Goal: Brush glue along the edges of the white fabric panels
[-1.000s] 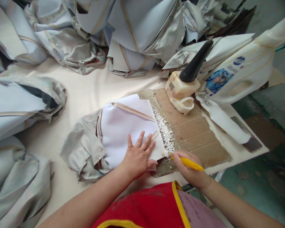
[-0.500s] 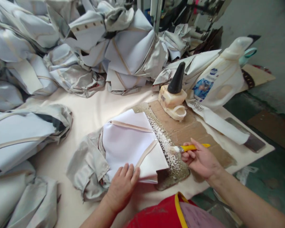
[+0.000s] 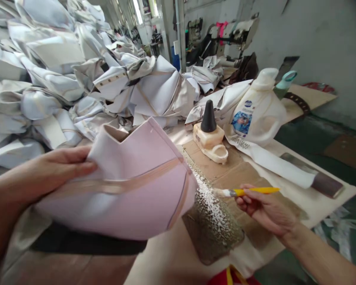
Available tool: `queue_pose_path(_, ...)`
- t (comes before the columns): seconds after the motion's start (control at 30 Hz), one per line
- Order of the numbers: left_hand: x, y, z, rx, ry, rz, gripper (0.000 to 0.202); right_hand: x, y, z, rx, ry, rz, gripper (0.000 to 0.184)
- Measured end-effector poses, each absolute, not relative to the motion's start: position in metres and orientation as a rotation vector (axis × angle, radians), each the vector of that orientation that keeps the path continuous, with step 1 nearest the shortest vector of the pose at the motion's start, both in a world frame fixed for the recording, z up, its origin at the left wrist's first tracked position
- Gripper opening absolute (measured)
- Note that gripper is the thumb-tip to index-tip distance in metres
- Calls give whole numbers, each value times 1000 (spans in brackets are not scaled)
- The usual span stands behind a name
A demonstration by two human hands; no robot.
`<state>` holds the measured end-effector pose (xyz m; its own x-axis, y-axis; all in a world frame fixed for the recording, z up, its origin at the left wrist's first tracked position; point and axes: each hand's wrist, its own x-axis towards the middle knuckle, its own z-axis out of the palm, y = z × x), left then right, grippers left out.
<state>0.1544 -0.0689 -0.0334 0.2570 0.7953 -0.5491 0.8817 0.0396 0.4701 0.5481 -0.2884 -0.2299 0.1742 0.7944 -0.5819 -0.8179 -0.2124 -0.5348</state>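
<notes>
My left hand [image 3: 68, 162] pinches the edge of a sewn white piece [image 3: 142, 194] with beige tape strips along its seams. The piece is raised above the table at the left and looks pinkish here. My right hand [image 3: 264, 209] holds a paintbrush [image 3: 255, 191] by its yellow handle. Its pale bristles point left, at the edge of a dark board [image 3: 204, 237] crusted with white flecks. Behind the brush stands a stained glue bottle [image 3: 209, 134] with a black cone on top.
A large white jug [image 3: 258, 111] with a blue label stands at the back right. A white strip [image 3: 275, 166] lies over a dark flat object [image 3: 328, 184]. Cardboard [image 3: 240, 174] lies beneath the bottle. Similar white pieces [image 3: 56, 59] are heaped at the back left.
My left hand, flat on the white piece before, has gripped and lifted it leftward off the table and board. My right hand keeps the brush near the board. The camera view has tilted up.
</notes>
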Motion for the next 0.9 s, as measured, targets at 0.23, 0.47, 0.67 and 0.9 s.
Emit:
queue_pose_path(0.23,237,-11,-162,1911,1350,-568,40,546,-269,-234,-1184,-98,1276,35)
queue_pose_path(0.47,270,-31,-214,2270,1482,-567,49,545,-232,-254,-1204,-117,1326,46)
queue_pose_path(0.67,280,-108,-256,2588,1285,-376,80,506,-180,-267,-1155,-371,1378,30)
queue_pose_path(0.9,288,-111,-287,2603,1303,-295,89,485,-154,-307,-1532,-801,1348,30)
